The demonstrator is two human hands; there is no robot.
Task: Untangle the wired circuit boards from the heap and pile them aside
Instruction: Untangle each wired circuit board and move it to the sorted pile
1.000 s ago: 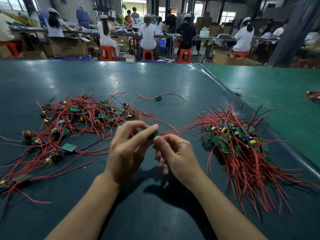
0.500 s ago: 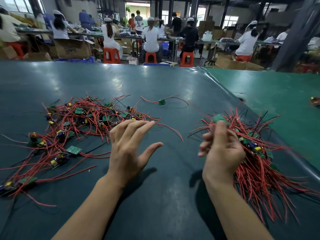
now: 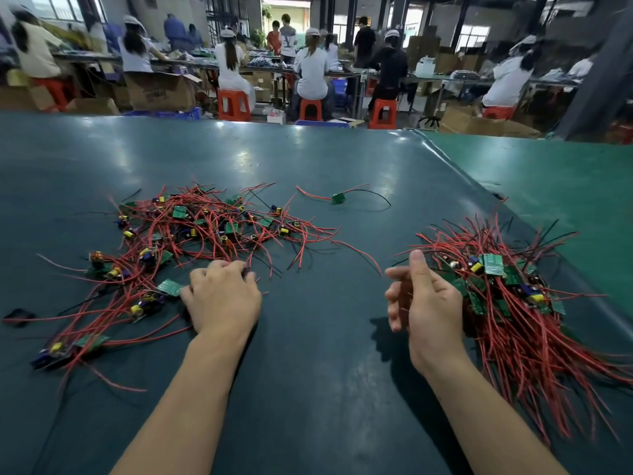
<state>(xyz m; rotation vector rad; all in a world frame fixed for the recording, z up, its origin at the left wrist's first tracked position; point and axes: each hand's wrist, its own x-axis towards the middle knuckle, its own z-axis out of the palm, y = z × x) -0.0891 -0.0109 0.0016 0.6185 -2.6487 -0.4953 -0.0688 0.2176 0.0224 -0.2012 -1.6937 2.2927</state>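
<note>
Looking down from the head view, you've got the tangled heap (image 3: 191, 241) of wired circuit boards spread across the left side of the dark green table mat (image 3: 315, 389), and the sorted pile (image 3: 513, 296) over on the right with its red leads mostly combed toward the near edge. One stray board (image 3: 337, 198) sits by itself further back, between the two, with a red and a black lead trailing off it.

Left hand (image 3: 222, 296) is palm down at the near edge of the heap, fingers curled onto the red wires there. Looks like it's pinching a lead, but the fingertips are tucked under, so I can't tell for sure what it's got. Right hand (image 3: 424, 303) hovers just beside the pile, thumb up, fingers loosely curled, nothing in it.

My take on handling: these boards are light, and the leads are thin and springy, so they'll snag on each other and drag neighbours along if you yank. Solder joints where wire meets board are probably the weak spot. I'd grab by the edge of a green board, like the one just left of the left hand (image 3: 170, 287), and ease the wires out, not haul on a lead.

Only one view here.
</note>
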